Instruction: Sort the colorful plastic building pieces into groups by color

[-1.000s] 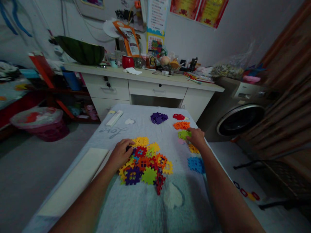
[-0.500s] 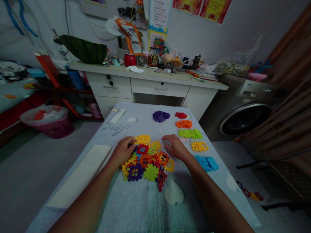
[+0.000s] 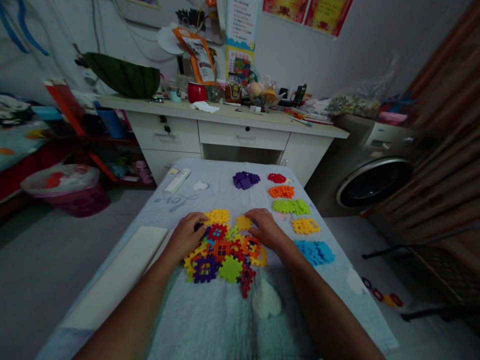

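Note:
A mixed heap of plastic interlocking building tiles [image 3: 230,270] in several colours lies on the cloth-covered table. At the heap's left edge is my left hand [image 3: 186,234], its fingers and thumb curled around a dark gap; whatever is in it is hidden. A yellow window-shaped tile [image 3: 218,216] lies beside its fingertips. My right hand [image 3: 267,227] is at the heap's upper right, with fingers and thumb closed at the edge of a yellow square tile [image 3: 243,223]. Nearer me lie a purple window tile [image 3: 205,269], a green tile [image 3: 230,269] and a red tile [image 3: 247,280].
Sorted piles stand beyond and to the right: purple [image 3: 245,180], red [image 3: 276,178], orange [image 3: 281,191], green [image 3: 291,206], yellow [image 3: 305,226] and blue [image 3: 314,252]. A white box [image 3: 177,181] and a pale board [image 3: 116,275] lie on the left. A white desk [image 3: 243,135] stands behind.
My right hand has moved left and closed in on the yellow square tile at the heap's edge. My left hand stays at the heap's left side. The view has shifted slightly.

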Action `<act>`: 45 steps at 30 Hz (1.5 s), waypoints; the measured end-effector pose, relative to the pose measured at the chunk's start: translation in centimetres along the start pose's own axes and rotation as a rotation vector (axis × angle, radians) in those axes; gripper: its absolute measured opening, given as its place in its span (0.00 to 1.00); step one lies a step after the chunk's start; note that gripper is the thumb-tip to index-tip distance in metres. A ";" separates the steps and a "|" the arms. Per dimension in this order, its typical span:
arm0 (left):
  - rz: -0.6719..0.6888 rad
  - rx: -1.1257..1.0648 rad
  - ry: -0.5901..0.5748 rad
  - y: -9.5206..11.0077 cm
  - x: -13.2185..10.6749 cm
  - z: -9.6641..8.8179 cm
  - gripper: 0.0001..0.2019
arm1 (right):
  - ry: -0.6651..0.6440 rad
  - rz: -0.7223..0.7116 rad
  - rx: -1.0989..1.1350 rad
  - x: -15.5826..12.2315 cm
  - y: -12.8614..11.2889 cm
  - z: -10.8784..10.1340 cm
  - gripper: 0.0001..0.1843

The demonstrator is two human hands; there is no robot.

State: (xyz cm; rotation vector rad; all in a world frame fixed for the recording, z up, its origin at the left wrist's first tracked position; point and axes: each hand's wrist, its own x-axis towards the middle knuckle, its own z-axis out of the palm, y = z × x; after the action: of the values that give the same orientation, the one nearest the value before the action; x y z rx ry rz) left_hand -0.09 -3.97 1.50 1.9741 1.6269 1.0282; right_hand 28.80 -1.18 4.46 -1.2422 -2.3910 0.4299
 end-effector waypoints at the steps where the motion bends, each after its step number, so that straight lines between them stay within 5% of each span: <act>1: 0.003 0.000 -0.003 0.0 0.0 0.0 0.11 | 0.019 0.007 -0.012 -0.2 0.2 -0.4 0.24; 10: 0.015 0.003 -0.003 -0.4 0.1 0.2 0.13 | 0.070 0.281 -0.223 -4.8 4.5 -8.4 0.26; 15: 0.017 0.004 0.000 -1.0 0.0 0.4 0.13 | -0.031 0.479 -0.334 -6.7 5.9 -9.9 0.27; 22: 0.005 0.000 -0.006 -0.9 0.1 0.3 0.13 | -0.053 0.531 -0.327 -7.4 6.7 -9.6 0.28; 27: 0.011 -0.018 -0.007 -0.6 0.1 0.3 0.12 | 0.039 0.333 -0.148 -6.1 4.7 -8.6 0.23; 30: 0.002 -0.033 0.004 -0.3 0.0 0.1 0.11 | -0.071 0.163 0.024 -4.8 1.8 -7.2 0.23; 34: -0.026 -0.078 0.000 0.1 0.0 -0.2 0.11 | -0.336 -0.014 0.162 -3.6 -1.9 -5.0 0.46; 38: -0.065 -0.159 0.016 0.4 -0.1 -0.4 0.13 | -0.436 -0.028 0.163 -3.8 -4.3 -2.7 0.70; 41: -0.067 -0.176 0.018 0.8 -0.2 -0.5 0.15 | -0.412 -0.059 0.118 -4.3 -6.0 -1.0 0.75; 45: -0.050 -0.169 0.010 1.3 -0.4 -0.6 0.15 | -0.334 -0.133 0.003 -4.9 -7.7 0.6 0.68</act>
State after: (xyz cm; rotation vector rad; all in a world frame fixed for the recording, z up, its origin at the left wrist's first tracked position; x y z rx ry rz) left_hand 0.32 -4.75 2.71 1.8123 1.5329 1.1192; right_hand 25.63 -9.51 6.29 -1.0703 -2.7293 0.6412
